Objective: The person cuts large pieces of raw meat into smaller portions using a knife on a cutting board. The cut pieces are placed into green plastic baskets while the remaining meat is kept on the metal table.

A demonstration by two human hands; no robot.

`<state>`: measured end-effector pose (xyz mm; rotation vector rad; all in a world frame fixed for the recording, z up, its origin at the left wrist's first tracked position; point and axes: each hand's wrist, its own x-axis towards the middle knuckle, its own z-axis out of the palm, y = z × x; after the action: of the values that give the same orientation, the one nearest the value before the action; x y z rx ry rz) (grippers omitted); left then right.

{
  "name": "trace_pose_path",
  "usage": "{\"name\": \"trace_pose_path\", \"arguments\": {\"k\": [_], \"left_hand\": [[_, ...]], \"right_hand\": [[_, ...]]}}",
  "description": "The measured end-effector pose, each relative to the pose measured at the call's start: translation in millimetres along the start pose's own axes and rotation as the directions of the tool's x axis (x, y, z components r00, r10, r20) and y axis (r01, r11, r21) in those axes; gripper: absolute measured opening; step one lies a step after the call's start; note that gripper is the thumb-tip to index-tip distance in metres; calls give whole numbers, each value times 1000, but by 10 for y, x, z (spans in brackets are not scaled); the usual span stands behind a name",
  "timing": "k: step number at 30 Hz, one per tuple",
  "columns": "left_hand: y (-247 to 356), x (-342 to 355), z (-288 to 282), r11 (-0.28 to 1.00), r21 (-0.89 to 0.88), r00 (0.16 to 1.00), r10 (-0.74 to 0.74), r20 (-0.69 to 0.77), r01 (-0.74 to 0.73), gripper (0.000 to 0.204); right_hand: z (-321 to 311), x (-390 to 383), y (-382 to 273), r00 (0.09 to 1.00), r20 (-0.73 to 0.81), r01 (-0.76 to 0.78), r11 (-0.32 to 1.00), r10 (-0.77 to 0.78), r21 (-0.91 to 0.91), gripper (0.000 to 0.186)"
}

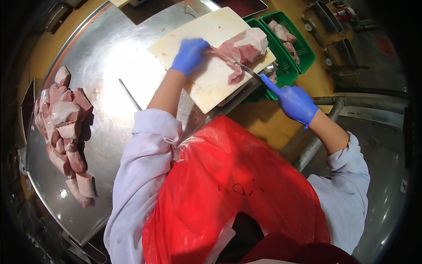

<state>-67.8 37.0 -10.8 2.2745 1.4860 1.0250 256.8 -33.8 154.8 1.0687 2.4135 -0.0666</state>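
A piece of raw meat (251, 47), pink with a pale fatty side, lies at the right part of a white cutting board (211, 90). My left hand (190, 55), in a blue glove, is closed on a thin strip at the meat's left end and pulls it taut. In my blue-gloved right hand (292, 102) is a knife (248, 69), its handle mostly hidden by the fingers. The index finger lies stretched along the knife's back. Its blade reaches left to the meat's near side, where a loose flap hangs toward me on the board.
Many raw meat pieces (66, 112) are heaped at the left of the steel table (114, 163). A thin metal rod (129, 94) lies near my left forearm. Green perforated baskets (307, 57), one with meat chunks, stand right of the board. A metal pipe rail (310, 152) runs beside my right arm.
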Motion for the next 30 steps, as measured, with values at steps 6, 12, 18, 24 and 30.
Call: {"name": "trace_pose_path", "arguments": {"k": [6, 12, 18, 24, 30], "left_hand": [[424, -158, 256, 975, 155, 982, -144, -120, 161, 56], [1036, -236, 630, 807, 419, 908, -388, -155, 417, 61], [812, -212, 312, 703, 543, 889, -364, -278, 458, 26], [1883, -64, 1059, 862, 393, 921, -184, -344, 320, 40], [1759, -66, 1221, 770, 493, 908, -275, -317, 405, 31]], "right_hand": [[258, 69, 300, 992, -77, 94, 993, -100, -70, 90], [343, 58, 725, 962, -134, 231, 972, -236, -54, 84], [416, -33, 1223, 954, -69, 291, 956, -292, -31, 78], [560, 381, 1199, 899, -219, 398, 916, -379, 47, 75], [669, 511, 1325, 866, -255, 446, 895, -430, 5, 77]]}}
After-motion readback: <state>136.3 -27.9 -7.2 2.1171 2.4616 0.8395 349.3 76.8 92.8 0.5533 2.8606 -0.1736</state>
